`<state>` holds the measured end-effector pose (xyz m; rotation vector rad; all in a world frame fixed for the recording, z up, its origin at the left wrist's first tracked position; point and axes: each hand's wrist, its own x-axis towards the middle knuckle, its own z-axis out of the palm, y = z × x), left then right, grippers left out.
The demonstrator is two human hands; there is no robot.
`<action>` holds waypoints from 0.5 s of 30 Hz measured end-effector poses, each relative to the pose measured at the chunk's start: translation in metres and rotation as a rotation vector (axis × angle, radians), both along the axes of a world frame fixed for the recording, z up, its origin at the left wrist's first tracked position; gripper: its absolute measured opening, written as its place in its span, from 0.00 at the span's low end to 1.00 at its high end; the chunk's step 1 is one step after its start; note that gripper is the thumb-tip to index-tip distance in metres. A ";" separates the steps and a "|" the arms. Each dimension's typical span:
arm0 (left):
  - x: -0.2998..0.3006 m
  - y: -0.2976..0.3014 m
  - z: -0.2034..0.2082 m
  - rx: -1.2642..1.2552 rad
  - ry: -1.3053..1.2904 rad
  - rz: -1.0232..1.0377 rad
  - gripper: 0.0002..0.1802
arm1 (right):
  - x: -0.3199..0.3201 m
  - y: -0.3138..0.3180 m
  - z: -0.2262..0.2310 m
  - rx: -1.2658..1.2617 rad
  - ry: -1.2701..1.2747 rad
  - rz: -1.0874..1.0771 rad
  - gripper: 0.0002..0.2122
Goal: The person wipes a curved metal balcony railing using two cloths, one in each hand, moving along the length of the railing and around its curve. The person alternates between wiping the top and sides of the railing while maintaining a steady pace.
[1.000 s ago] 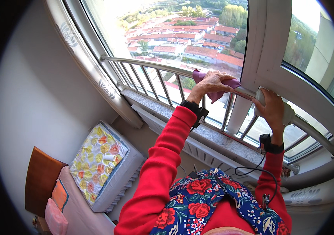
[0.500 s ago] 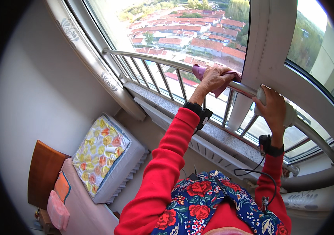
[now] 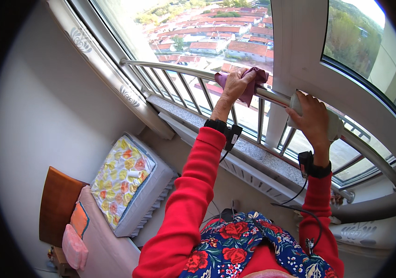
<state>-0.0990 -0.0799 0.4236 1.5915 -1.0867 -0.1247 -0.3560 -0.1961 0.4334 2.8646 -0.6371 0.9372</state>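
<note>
My left hand (image 3: 236,88) is closed over a purple cloth (image 3: 259,75), which wraps the top of a metal guard rail (image 3: 179,68) in front of the window. A loose corner of the cloth hangs below the rail. To its right, my right hand (image 3: 313,119) curls over a pale grey, bulky thing (image 3: 335,126) on the same rail; its kind is not clear, and the palm covers its middle. Both wrists carry black straps with small boxes and cables.
Upright bars run below the rail, above a speckled stone sill (image 3: 249,149) and a white radiator (image 3: 242,170). A patterned curtain (image 3: 130,97) hangs at left. Lower left are a plastic-covered mattress (image 3: 119,180), a pink-covered bed (image 3: 100,241) and a brown headboard (image 3: 61,204).
My left hand has slid left along the rail with the purple cloth, whose far end is now bunched higher. My right hand stays on the pale thing; the view has shifted slightly.
</note>
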 end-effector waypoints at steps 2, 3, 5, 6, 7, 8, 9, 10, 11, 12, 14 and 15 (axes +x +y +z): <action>-0.001 0.006 0.003 0.114 -0.044 -0.024 0.20 | -0.004 -0.002 0.001 0.017 0.012 0.047 0.30; -0.003 0.008 0.005 0.116 -0.017 -0.044 0.21 | -0.006 -0.005 0.002 0.038 0.019 0.075 0.31; -0.008 0.009 0.007 0.113 0.019 -0.068 0.22 | -0.011 -0.006 0.003 0.098 0.035 0.112 0.32; -0.007 0.009 0.010 0.125 0.082 -0.094 0.24 | -0.012 -0.007 0.004 0.131 0.042 0.122 0.32; -0.007 0.011 0.012 0.163 0.157 -0.091 0.26 | -0.013 -0.008 0.006 0.168 0.038 0.138 0.33; -0.006 0.012 0.015 0.183 0.115 -0.050 0.27 | -0.013 -0.009 0.007 0.153 0.038 0.151 0.31; -0.004 0.012 0.016 0.194 0.068 -0.003 0.28 | -0.013 -0.010 0.009 0.173 0.032 0.143 0.29; -0.004 0.012 0.017 0.177 0.074 0.004 0.27 | -0.012 -0.011 0.010 0.196 0.028 0.138 0.27; -0.002 0.012 0.017 0.193 0.120 -0.026 0.26 | -0.012 -0.011 0.010 0.220 0.027 0.134 0.25; 0.000 0.013 0.018 0.207 0.166 -0.060 0.25 | -0.012 -0.012 0.010 0.267 0.013 0.127 0.24; 0.001 0.013 0.016 0.228 0.210 -0.118 0.20 | -0.013 -0.013 0.009 0.360 -0.021 0.109 0.21; 0.000 0.012 0.015 0.229 0.153 -0.122 0.20 | -0.013 -0.014 0.008 0.338 -0.032 0.103 0.20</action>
